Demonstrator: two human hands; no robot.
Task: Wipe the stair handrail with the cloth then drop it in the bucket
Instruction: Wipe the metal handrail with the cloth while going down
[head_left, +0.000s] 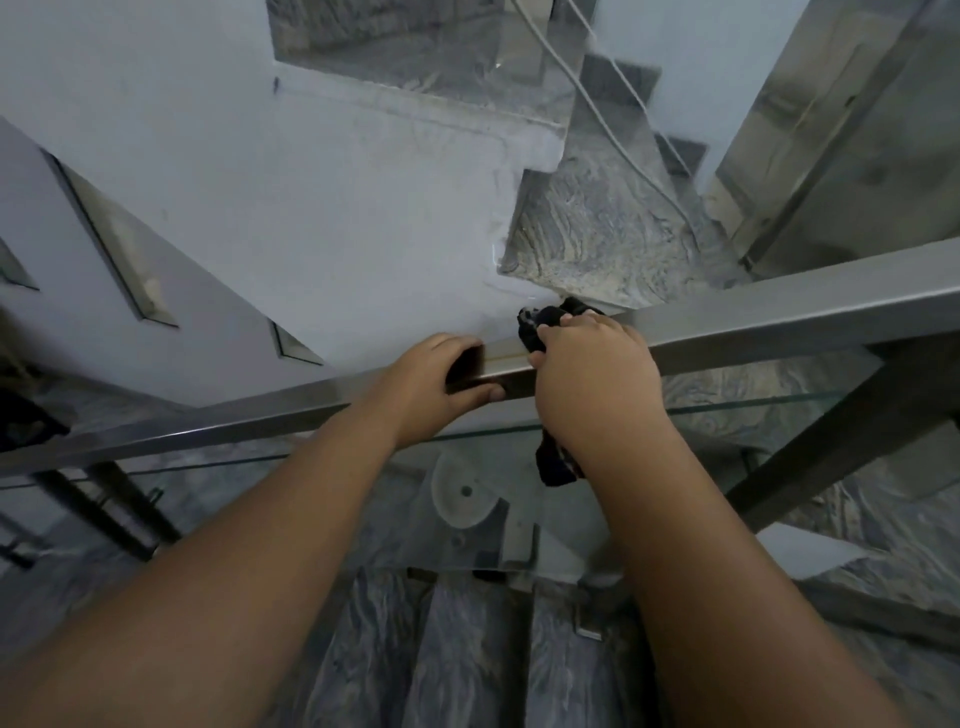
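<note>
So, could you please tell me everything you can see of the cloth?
The cloth is black, soft and crumpled. The right hand presses it onto the top of the square metal handrail, covering most of it. One bunched end pokes out beyond the fingertips; another tail hangs below the rail by the wrist. The left hand grips the rail just beside it.

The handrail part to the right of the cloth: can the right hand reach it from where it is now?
Probably yes. The right hand presses the cloth on the handrail, and the rail to its right looks bare, with nothing blocking a slide along it.
</note>
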